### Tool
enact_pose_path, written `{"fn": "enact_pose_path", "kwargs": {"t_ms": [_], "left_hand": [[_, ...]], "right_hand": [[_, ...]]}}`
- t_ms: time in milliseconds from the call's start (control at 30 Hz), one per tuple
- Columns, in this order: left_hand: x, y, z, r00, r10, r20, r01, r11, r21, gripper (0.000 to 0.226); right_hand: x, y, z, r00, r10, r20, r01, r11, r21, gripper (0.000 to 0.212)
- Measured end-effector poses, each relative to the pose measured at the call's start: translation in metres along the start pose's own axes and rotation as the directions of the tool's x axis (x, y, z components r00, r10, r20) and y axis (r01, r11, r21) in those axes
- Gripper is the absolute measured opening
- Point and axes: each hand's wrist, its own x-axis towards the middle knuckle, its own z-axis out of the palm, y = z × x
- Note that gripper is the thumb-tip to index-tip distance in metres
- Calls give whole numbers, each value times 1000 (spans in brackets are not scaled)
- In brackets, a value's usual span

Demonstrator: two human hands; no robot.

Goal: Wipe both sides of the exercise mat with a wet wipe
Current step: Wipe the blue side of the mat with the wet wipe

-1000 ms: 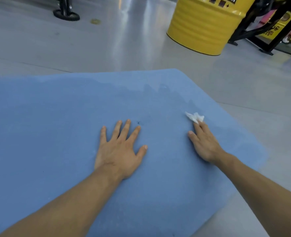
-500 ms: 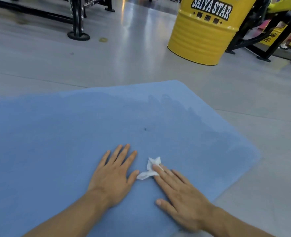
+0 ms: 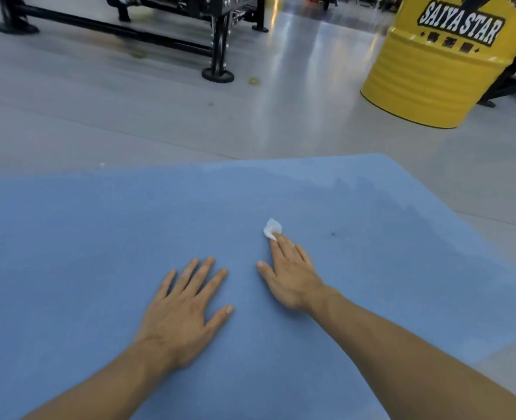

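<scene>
Right hand (image 3: pixel 290 277), fingers straight, presses the wipe (image 3: pixel 272 228) onto the mat (image 3: pixel 68 237); the wipe shows at its 11 o'clock. Left hand (image 3: pixel 187 310) lies flat, splayed, at the wipe's 7 o'clock.

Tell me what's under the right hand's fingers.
A white wet wipe pokes out past the fingertips of the right hand, on the blue mat; its covered part is hidden.
</scene>
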Motion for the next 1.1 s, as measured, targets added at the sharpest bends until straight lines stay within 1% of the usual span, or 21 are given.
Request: {"fn": "enact_pose_path", "kwargs": {"t_ms": [100,200,300,467,567,667,767,833,900,1000,1100], "left_hand": [[-13,-23,-6,999,-42,-2,42,999,-26,72],[-24,-38,-7,997,-68,-34,67,997,-36,74],[-39,-48,-10,995,-97,-20,95,994,-51,79],[-71,-65,-17,994,-109,-9,108,991,-81,92],[-89,-74,-27,989,-142,41,145,986,-83,101],[-98,-81,-35,978,-187,92,193,980,-55,94],[-103,-84,-43,964,-215,158,223,974,-32,85],[-104,-84,-49,960,-203,195,209,978,-12,74],[-109,-79,-55,959,-181,217,183,983,7,70],[-122,-69,-59,956,-137,258,131,991,39,68],[-141,-53,-63,951,-43,307,31,999,43,70]], "right_hand": [[-11,-27,7,991,-136,5,137,990,-44,73],[-35,-50,12,956,-288,58,292,954,-69,83],[-62,-79,21,930,-361,66,365,929,-56,78],[-93,-123,29,915,-392,93,393,919,11,74],[-108,-143,36,887,-441,136,444,896,7,75],[-119,-148,37,858,-483,172,496,867,-38,78],[-125,-140,24,845,-493,206,517,853,-78,82],[-132,-130,17,842,-482,242,516,851,-99,84],[-142,-122,13,840,-463,283,509,853,-116,86],[-155,-115,10,842,-441,310,496,859,-127,91],[-171,-114,6,847,-422,324,482,866,-131,105]]}}
